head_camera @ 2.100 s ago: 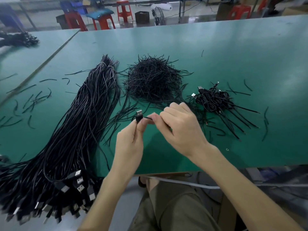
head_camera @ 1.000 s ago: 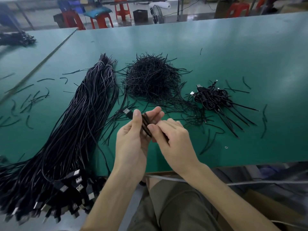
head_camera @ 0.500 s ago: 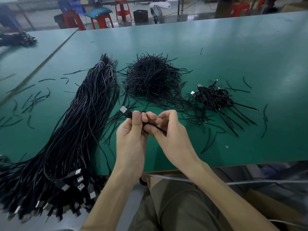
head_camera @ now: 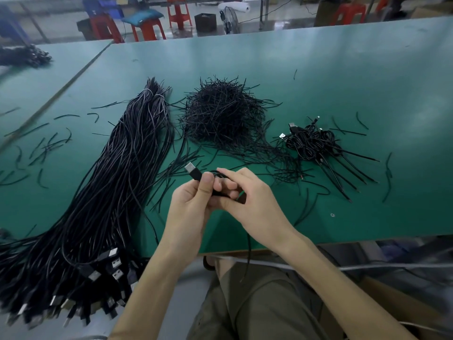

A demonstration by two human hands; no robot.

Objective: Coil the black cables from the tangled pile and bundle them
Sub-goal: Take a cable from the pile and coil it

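Black cable [head_camera: 219,193], thin, looped (silver USB plug [head_camera: 190,167])

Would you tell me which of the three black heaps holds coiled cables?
The small right-hand heap: looped cables. The left bundle lies straight; the middle pile is short loose strands.

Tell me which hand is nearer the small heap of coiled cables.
Right. The right hand lies nearer the viewer and left of the coiled heap, not touching it; the left hand is farther left, beside the right hand, both holding one cable.
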